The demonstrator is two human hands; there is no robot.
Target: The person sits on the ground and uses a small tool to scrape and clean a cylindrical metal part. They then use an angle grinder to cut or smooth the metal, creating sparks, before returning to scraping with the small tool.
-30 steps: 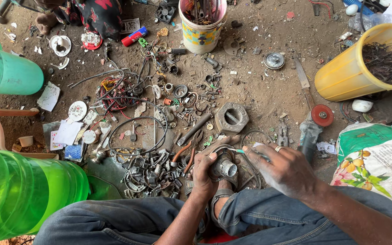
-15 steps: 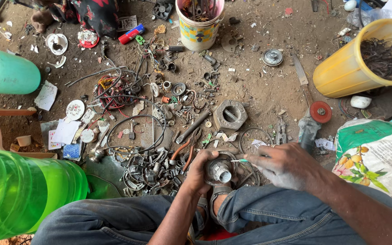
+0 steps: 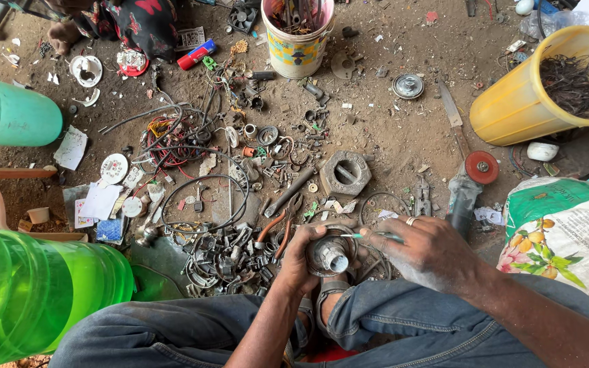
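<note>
My left hand (image 3: 300, 257) grips a round grey metal part (image 3: 332, 253) with a short shaft sticking up, held low over my lap. My right hand (image 3: 425, 251), a ring on one finger, holds a thin green-handled tool (image 3: 369, 236) whose tip touches the part's upper rim. Both hands are just in front of my knees in blue jeans (image 3: 403, 326). Orange-handled pliers (image 3: 275, 223) lie on the ground just left of my left hand.
Scrap parts, wires (image 3: 178, 136) and metal rings cover the dirt floor. A yellow bucket of dark wire (image 3: 519, 102) lies tipped at right, a white bucket of tools (image 3: 296, 41) stands at top. Green containers (image 3: 28, 286) are at left, an angle grinder (image 3: 468, 184) and printed sack (image 3: 567, 232) at right.
My view has shifted slightly. Both hands stay on the round part; the right hand has brought the green-handled tool's tip onto its rim.
</note>
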